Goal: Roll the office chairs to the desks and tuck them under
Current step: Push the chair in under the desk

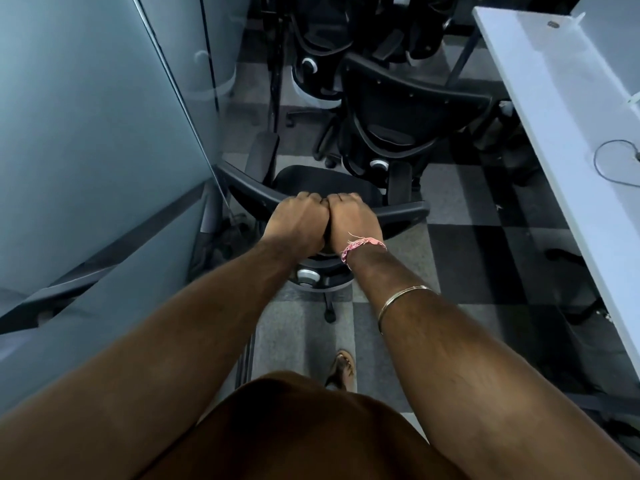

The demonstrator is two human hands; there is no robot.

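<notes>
You've got both hands side by side, touching, left hand (298,220) and right hand (352,219) curled tight over the top edge of the office chair (322,188) backrest. That chair sits in the aisle by the glass partition (97,133), well apart from the white table (568,109) on your right. Another chair (408,116) stands just ahead.

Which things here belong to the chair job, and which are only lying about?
Job: held chair, gripped at its backrest by left hand and right hand; second chair; white desk.

Lying about: thin cable on the desk; glass partition.
</notes>
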